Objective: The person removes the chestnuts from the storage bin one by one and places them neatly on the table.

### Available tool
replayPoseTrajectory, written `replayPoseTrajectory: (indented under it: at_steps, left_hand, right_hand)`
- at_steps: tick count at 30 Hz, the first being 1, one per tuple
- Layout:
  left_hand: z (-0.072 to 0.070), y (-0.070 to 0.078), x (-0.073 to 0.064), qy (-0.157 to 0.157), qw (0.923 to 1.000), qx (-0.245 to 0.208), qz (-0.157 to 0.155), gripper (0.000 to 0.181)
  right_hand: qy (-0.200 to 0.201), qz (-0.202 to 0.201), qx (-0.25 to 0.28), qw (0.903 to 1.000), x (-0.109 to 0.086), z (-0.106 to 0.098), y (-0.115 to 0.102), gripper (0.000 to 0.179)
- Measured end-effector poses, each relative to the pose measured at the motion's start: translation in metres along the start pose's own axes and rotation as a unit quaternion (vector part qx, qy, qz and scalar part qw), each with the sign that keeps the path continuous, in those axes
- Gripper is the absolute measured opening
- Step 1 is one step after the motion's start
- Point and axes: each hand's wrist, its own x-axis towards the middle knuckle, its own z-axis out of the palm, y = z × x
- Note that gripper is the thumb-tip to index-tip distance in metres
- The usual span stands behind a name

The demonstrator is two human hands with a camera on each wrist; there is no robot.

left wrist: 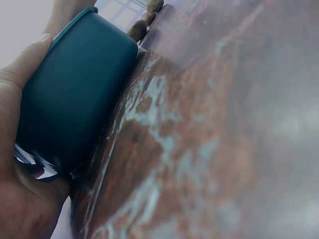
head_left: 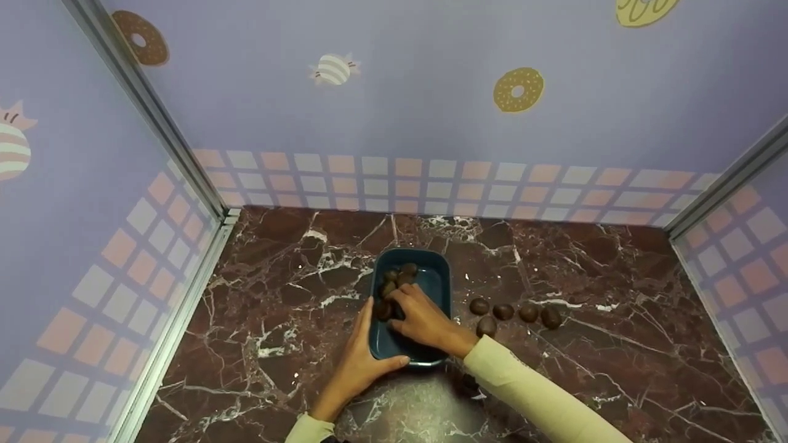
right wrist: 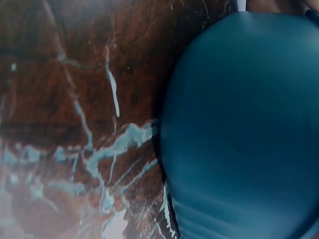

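My right hand [head_left: 422, 317] curls, its hold I cannot tell, with rounded brown nut-like pieces [head_left: 388, 289] at its ten o'clock inside the dark-teal rectangular tub [head_left: 438, 283] my outspread left hand [head_left: 362, 360] touches.

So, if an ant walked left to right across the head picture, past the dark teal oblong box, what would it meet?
Lilac left wall with pink and white squares, silver metal rail, the person's left hand, the box, loose brown rounded nut-like things, lilac right wall with pink and white squares.

Dim light, glare on tabletop [head_left: 425, 406], soft wrist views
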Motion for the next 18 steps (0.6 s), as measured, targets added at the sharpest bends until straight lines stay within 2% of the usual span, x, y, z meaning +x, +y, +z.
replayPoseTrajectory:
  at_steps: [5, 10, 14, 18]
  left_hand:
    - [-0.001, 0.001, -0.001, -0.003, 1.0000, -0.004, -0.004, 0.136]
    - [-0.001, 0.002, -0.001, -0.010, 0.9999, 0.000, -0.002, 0.135]
    - [0.000, 0.002, -0.002, -0.007, 1.0000, 0.001, -0.005, 0.136]
    - [0.000, 0.001, -0.001, -0.005, 1.0000, -0.005, -0.006, 0.136]
  right_hand:
    - [0.004, -0.023, -0.026, 0.9994, 0.001, 0.007, -0.001, 0.044]
    - [-0.009, -0.051, -0.064, 0.9966, -0.003, 0.012, -0.004, 0.042]
    - [-0.003, -0.051, -0.061, 0.9968, -0.003, 0.010, -0.007, 0.040]
    - [0.014, -0.042, -0.045, 0.9980, -0.001, -0.001, -0.014, 0.041]
